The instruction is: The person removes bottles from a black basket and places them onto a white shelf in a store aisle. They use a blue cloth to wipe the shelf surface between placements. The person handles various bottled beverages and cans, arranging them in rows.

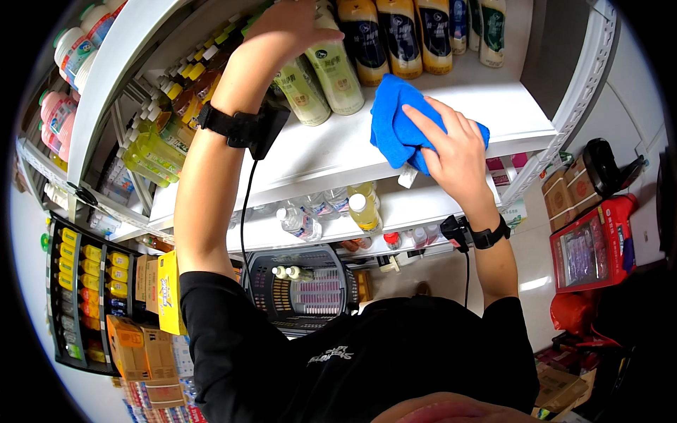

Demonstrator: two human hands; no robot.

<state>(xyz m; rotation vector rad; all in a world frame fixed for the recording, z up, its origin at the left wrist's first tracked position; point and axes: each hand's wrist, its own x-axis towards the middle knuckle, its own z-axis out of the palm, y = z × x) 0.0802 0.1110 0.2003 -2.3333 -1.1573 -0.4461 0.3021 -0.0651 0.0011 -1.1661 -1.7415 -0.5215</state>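
My right hand [452,145] grips a folded blue cloth [399,124], which lies on the white metal shelf [508,108] near its front edge. A small white tag hangs from the cloth. At the top of the view my left hand [288,29] reaches over pale green bottles [338,79], its thumb stretched across the upper part of one. The fingers are blurred and partly cut off, so I cannot tell whether they grip anything. To the right of the pale green bottles stands a row of yellow bottles with dark labels [399,37].
Water bottles [300,223] and a yellow drink bottle [365,214] stand on the shelf below. A grey plastic basket [259,312] with two small bottles inside sits below the shelves. Cardboard boxes [568,193] are at right; a black drinks rack [79,296] stands at left.
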